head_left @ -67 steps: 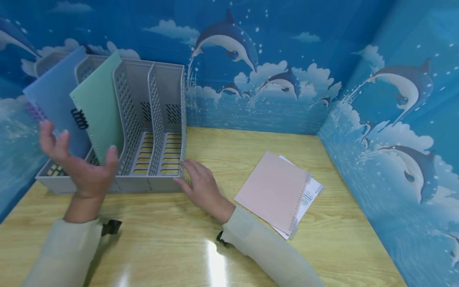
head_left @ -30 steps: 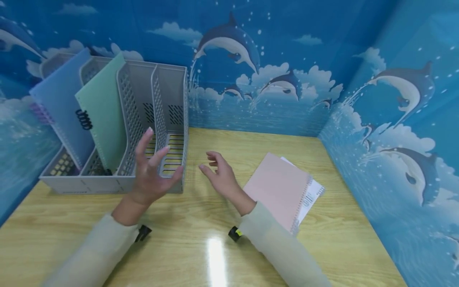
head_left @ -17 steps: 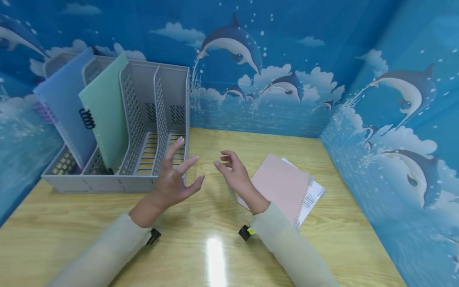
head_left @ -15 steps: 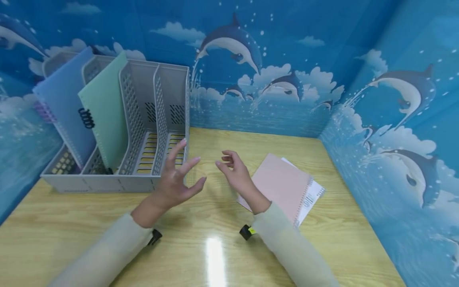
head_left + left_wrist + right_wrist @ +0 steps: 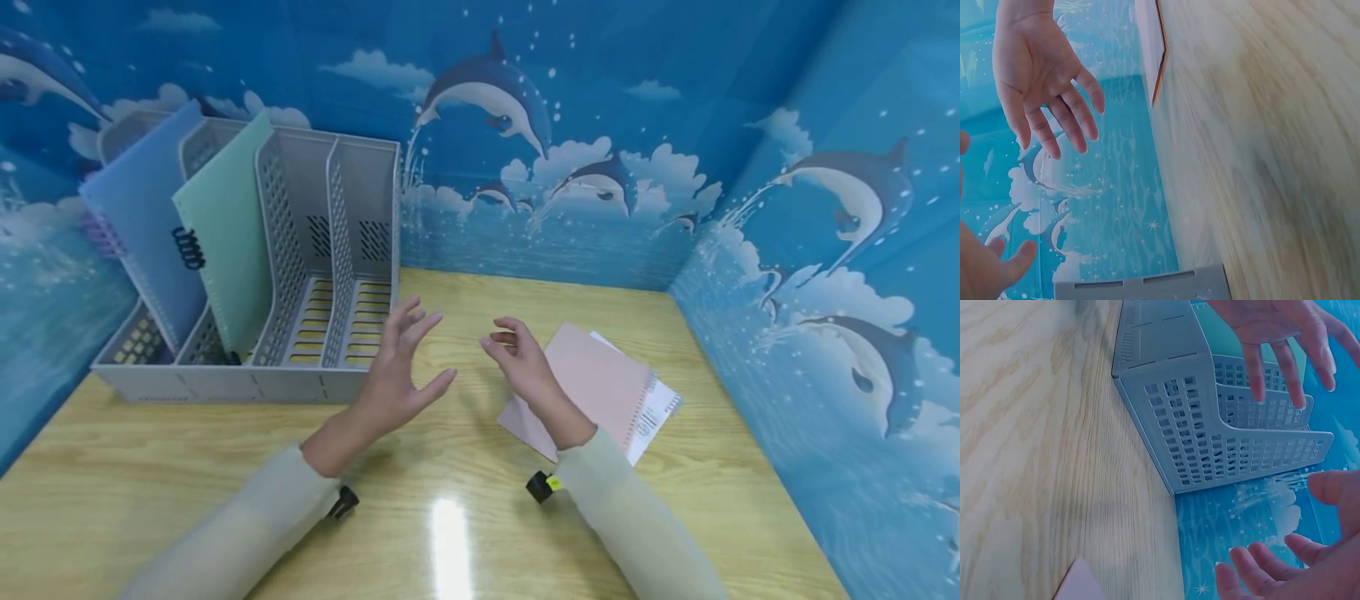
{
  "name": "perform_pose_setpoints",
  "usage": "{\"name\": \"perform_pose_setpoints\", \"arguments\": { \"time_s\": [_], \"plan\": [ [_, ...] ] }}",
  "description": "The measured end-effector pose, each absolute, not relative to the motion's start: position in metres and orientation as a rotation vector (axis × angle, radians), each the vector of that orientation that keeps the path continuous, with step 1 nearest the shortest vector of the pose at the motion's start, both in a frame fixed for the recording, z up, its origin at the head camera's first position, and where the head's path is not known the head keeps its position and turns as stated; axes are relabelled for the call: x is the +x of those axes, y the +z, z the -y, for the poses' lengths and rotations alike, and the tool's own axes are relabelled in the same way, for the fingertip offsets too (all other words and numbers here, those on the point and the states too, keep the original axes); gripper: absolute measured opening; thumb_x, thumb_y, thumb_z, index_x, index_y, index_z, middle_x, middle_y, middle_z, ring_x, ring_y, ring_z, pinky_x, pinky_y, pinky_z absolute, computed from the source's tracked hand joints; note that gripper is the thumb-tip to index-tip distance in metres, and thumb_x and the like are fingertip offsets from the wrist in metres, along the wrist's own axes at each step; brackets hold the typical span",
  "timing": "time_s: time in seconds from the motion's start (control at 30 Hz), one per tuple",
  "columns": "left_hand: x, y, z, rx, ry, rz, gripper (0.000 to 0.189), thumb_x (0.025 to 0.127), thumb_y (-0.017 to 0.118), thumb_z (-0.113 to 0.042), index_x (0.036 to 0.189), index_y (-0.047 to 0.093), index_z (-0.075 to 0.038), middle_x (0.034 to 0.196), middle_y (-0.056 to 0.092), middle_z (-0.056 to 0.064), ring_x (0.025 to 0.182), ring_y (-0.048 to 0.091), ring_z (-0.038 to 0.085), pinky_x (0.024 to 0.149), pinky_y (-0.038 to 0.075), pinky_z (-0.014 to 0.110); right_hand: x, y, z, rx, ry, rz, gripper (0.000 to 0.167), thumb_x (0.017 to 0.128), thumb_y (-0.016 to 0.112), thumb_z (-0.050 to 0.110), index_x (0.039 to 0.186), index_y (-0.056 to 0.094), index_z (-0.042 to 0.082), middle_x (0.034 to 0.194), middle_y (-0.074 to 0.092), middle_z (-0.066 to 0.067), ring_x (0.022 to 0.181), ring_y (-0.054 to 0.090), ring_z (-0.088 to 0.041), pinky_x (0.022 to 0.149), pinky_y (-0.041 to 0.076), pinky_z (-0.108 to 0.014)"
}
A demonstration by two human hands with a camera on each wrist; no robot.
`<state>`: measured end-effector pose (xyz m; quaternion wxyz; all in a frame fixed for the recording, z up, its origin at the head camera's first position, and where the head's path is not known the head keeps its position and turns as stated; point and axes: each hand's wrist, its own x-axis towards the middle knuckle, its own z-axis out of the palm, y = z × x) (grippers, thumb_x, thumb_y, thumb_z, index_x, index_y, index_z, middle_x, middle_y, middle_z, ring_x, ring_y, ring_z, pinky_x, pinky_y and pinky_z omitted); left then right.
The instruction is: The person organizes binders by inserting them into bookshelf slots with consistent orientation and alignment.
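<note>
My left hand (image 5: 393, 383), fingers spread and holding nothing, hovers by the front right corner of a grey file organizer (image 5: 225, 385). To its right, my right hand (image 5: 525, 362) is held with loosely bent fingers and nothing in them, overlapping the left edge of a pink spiral notebook (image 5: 600, 383) in the head view. Under the pink notebook lies a white notebook (image 5: 656, 412), mostly hidden. A blue notebook (image 5: 153, 225) and a green spiral notebook (image 5: 228, 233) lean in the organizer's two left compartments. In the right wrist view, the organizer's perforated side wall (image 5: 1191, 425) shows below my left hand.
The organizer's two right compartments show bare slotted floors. A wooden table (image 5: 390, 533) spans the foreground, with a bright light reflection on it. Behind and to the right rise walls of blue dolphin-print sheeting (image 5: 570, 233).
Both hands have moved rightward, my left from beside the green notebook and my right from the organizer's right front corner. The notebooks stay where they were, and the view has shifted slightly.
</note>
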<state>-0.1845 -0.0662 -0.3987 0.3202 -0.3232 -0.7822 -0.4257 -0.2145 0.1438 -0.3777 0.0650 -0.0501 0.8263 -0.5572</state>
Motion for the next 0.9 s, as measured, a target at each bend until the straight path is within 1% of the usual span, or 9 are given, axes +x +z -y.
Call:
{"name": "perform_pose_setpoints", "arguments": {
  "time_s": [0.07,0.17,0.27,0.4,0.5,0.7,0.9],
  "plan": [
    [-0.184,-0.399,0.064,-0.832,-1.152,2.102,0.076,0.079,0.077,-0.013,0.143,0.036,-0.012,0.15,0.02,0.026,0.125,0.044,0.042,0.093,0.047,0.058,-0.215,-0.378,-0.147,-0.136,-1.691,-2.481,0.051,0.099,0.056,0.03,0.143,0.039,0.012,0.135,0.052,-0.014,0.122,0.051,-0.029,0.099,0.047,-0.046],
    [-0.182,-0.398,0.059,-0.782,-1.246,2.195,0.076,0.082,0.077,-0.015,0.145,0.033,-0.015,0.152,0.019,0.023,0.128,0.042,0.04,0.093,0.049,0.055,-0.216,-0.377,-0.154,-0.112,-1.708,-2.464,0.051,0.099,0.056,0.03,0.144,0.038,0.011,0.135,0.051,-0.015,0.122,0.051,-0.03,0.1,0.045,-0.048],
    [-0.181,-0.395,0.056,-0.707,-1.445,2.299,0.078,0.087,0.074,-0.018,0.149,0.028,-0.018,0.152,0.019,0.021,0.129,0.041,0.042,0.091,0.051,0.055,-0.218,-0.376,-0.162,-0.092,-1.731,-2.445,0.052,0.1,0.055,0.029,0.144,0.037,0.009,0.135,0.051,-0.017,0.123,0.05,-0.031,0.101,0.043,-0.051],
    [-0.179,-0.391,0.055,-0.594,-1.748,2.366,0.079,0.09,0.07,-0.019,0.152,0.021,-0.02,0.153,0.017,0.02,0.129,0.041,0.046,0.092,0.049,0.059,-0.22,-0.374,-0.172,-0.068,-1.748,-2.422,0.052,0.1,0.054,0.027,0.145,0.035,0.009,0.136,0.049,-0.017,0.125,0.049,-0.031,0.103,0.041,-0.053],
    [-0.18,-0.391,0.054,-0.556,-1.833,2.386,0.078,0.091,0.07,-0.019,0.153,0.022,-0.021,0.154,0.016,0.02,0.13,0.04,0.047,0.094,0.047,0.06,-0.221,-0.375,-0.181,-0.035,-1.747,-2.424,0.052,0.101,0.053,0.027,0.146,0.034,0.009,0.137,0.048,-0.018,0.126,0.048,-0.031,0.104,0.041,-0.053],
    [-0.18,-0.393,0.049,-0.575,-1.853,2.421,0.078,0.09,0.07,-0.018,0.153,0.023,-0.019,0.152,0.02,0.019,0.129,0.042,0.045,0.096,0.046,0.058,-0.221,-0.376,-0.201,0.049,-1.762,-2.443,0.051,0.102,0.051,0.024,0.146,0.032,0.007,0.137,0.048,-0.02,0.128,0.046,-0.036,0.104,0.041,-0.053],
    [-0.178,-0.394,0.038,-0.59,-1.878,2.466,0.075,0.091,0.069,-0.017,0.152,0.025,-0.021,0.151,0.021,0.02,0.129,0.043,0.042,0.098,0.046,0.054,-0.223,-0.378,-0.217,0.113,-1.794,-2.446,0.05,0.102,0.049,0.021,0.146,0.031,0.005,0.137,0.048,-0.022,0.128,0.046,-0.037,0.103,0.042,-0.052]
  ]
}}
